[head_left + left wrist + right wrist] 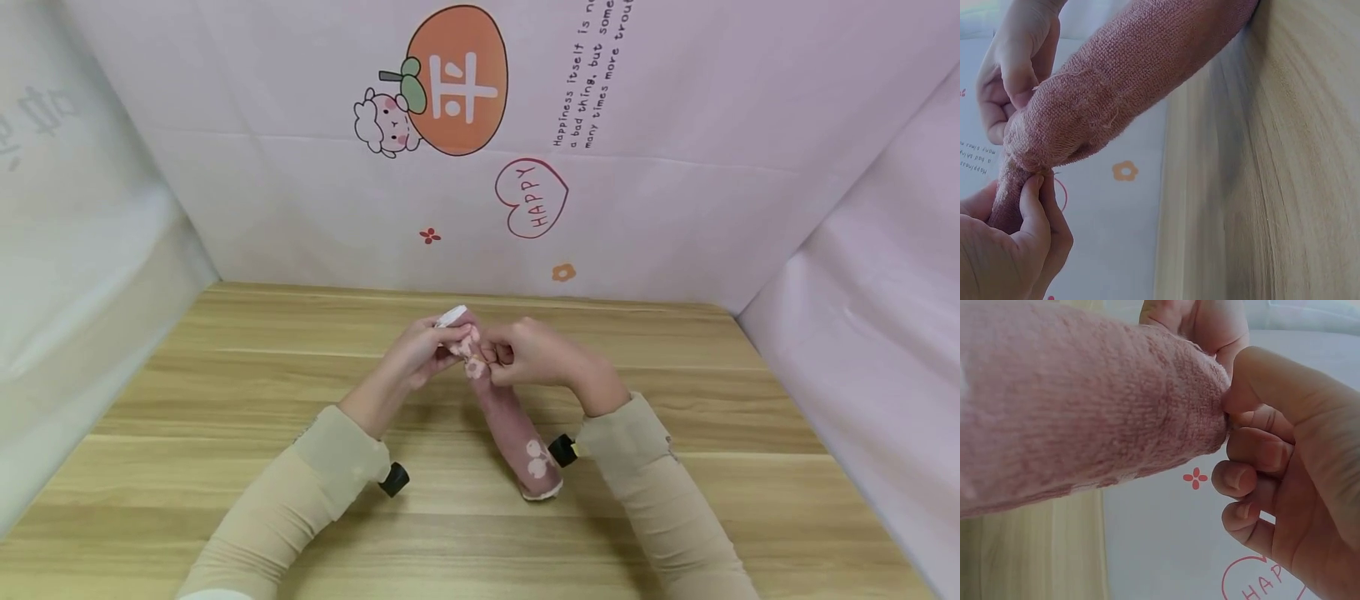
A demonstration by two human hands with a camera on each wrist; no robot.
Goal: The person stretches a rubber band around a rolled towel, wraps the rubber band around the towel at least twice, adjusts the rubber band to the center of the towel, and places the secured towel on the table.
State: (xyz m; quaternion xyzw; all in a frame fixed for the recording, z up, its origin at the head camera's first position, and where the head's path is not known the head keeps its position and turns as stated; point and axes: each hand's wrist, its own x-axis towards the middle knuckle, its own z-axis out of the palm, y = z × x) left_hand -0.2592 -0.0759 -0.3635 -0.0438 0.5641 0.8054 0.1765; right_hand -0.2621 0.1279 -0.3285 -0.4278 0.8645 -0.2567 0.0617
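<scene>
A pink terry towel (513, 421), rolled into a long tube with pale flower prints and white ends, slants across the middle of the head view. Its upper part is drawn in tightly, and a thin yellowish line crosses the narrow spot there. My left hand (423, 354) grips the short upper end, thumb on top; the left wrist view shows its fingertips (1034, 182) right below the narrowing. From the other side my right hand (532, 354) pinches at the narrowing with thumb and index finger, other fingers curled. The right wrist view shows this pinch beside the towel's rounded bulge (1197, 406).
The wooden tabletop (300, 517) lies under both arms. A white printed cloth (300, 208) stands behind it as a back wall, with more white cloth (885, 275) at the sides. Black wrist cameras (393, 479) sit on the sleeves, the right one close to the towel's lower end.
</scene>
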